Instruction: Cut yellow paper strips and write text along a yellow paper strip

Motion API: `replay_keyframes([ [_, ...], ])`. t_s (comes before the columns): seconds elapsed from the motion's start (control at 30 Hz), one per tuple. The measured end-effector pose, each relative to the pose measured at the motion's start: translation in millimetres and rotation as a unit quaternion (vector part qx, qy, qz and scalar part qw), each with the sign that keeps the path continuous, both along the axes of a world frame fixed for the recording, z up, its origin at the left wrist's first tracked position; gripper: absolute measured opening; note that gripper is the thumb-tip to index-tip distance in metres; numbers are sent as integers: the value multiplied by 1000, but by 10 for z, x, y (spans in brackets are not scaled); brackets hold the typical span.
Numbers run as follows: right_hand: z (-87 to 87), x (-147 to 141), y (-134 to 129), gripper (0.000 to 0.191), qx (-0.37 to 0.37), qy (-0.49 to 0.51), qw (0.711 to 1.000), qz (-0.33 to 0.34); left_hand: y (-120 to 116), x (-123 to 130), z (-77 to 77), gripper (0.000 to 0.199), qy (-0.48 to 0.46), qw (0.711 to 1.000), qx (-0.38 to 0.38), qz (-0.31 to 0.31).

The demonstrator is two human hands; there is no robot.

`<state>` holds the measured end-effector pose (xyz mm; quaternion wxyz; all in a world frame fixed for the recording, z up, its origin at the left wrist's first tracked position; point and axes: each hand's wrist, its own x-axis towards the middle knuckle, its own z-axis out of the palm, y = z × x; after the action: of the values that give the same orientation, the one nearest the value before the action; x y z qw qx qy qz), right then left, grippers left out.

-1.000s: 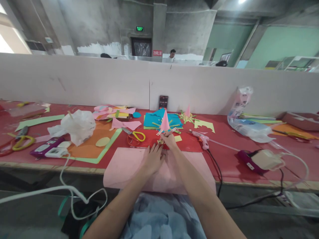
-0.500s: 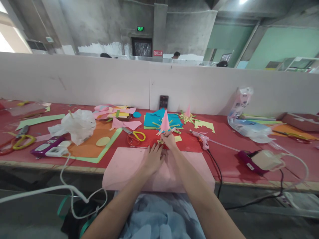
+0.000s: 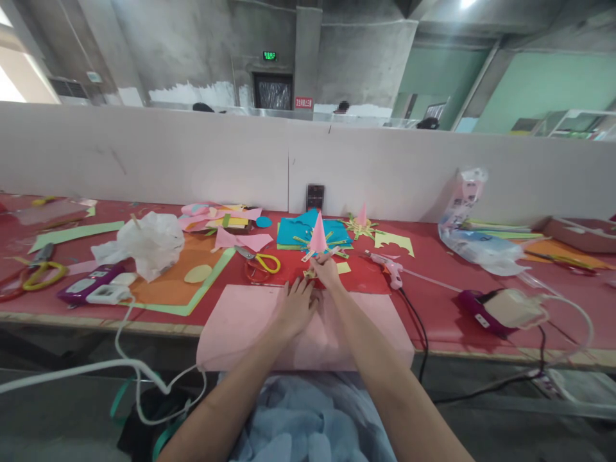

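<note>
A pink paper cone (image 3: pixel 318 235) stands upright with narrow green and pale paper strips (image 3: pixel 337 250) spread about its base. My right hand (image 3: pixel 327 269) is closed at the near side of the cone, pinching what looks like one of the pale strips. Lower and to the left, my left hand (image 3: pixel 297 305) lies palm down over the pink sheet (image 3: pixel 240 321), fingers stretched forward. Its fingertips are close to a small yellowish piece (image 3: pixel 309 274). The thumb side is partly hidden. Behind the cone lie blue paper sheets (image 3: pixel 293 232).
Scissors (image 3: pixel 262 262) lie left of my hands. At right is a pink glue gun (image 3: pixel 392 269) with a black cord. A second cone piece (image 3: pixel 363 221) stands behind. Purple power strips (image 3: pixel 91 285), a crumpled white bag (image 3: pixel 151 244) and paper scraps (image 3: pixel 243 239) lie around.
</note>
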<state>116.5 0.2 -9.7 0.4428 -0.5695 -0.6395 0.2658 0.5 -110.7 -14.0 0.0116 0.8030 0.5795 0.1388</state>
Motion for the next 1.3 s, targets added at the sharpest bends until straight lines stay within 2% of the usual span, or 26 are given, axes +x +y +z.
replay_keyframes([
  [0.17, -8, 11, 16, 25, -7, -3, 1000, 0, -2, -4, -9, 50, -7, 1000, 0, 0],
  [0.37, -20, 23, 23, 28, 0, 25, 999, 26, -10, 0, 9, 50, -7, 1000, -8, 2],
  [0.63, -13, 17, 16, 29, -6, 38, 999, 21, -10, -7, 12, 50, 0, 1000, -2, -4],
  [0.9, 12, 15, -17, 26, 7, 4, 1000, 18, 10, -9, -39, 50, 3, 1000, 8, 1],
  [1.07, -13, 14, 6, 25, 6, 4, 1000, 13, 8, 0, -14, 49, -1, 1000, 4, -1],
  [1.3, -55, 20, 31, 28, 20, 84, 996, -18, 2, -1, -13, 50, 1, 1000, 1, 2],
])
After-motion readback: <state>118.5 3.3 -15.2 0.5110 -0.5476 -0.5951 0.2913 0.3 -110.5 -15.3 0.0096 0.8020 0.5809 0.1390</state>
